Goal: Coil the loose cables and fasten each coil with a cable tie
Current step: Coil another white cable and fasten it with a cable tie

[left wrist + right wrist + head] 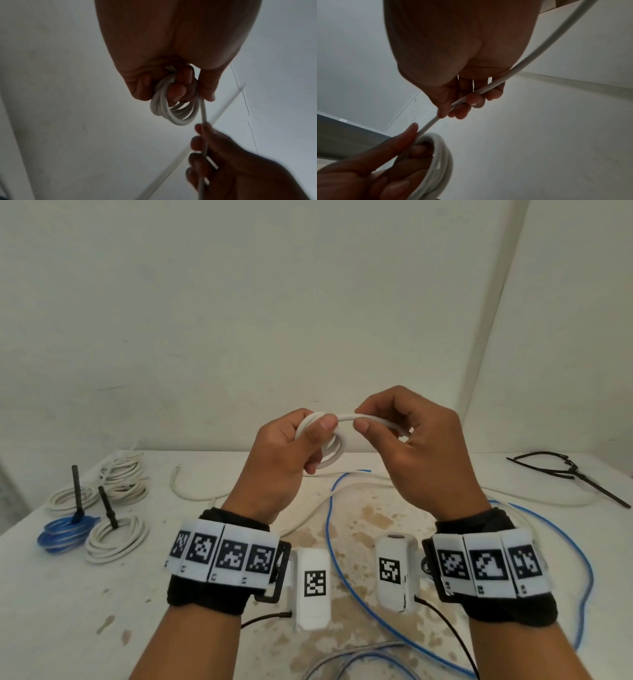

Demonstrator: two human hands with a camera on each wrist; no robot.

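Both hands are raised above the table. My left hand (301, 440) grips a small white coil (330, 455) of several loops, thumb on top; the left wrist view shows the coil (173, 113) hanging from curled fingers. A straight run of the white cable (346, 416) leads from the coil to my right hand (387, 422), which pinches it between thumb and fingers. In the right wrist view the cable (488, 88) passes through the curled right fingers and runs off to the upper right. The coil (440, 159) shows at the lower left there.
Several tied coils lie at the table's left: a blue coil (63, 534), a white coil (116, 537), more behind. A loose blue cable (334, 549) and loose white cable (191, 491) cross the stained table (102, 604). Black cable ties (568, 472) lie far right.
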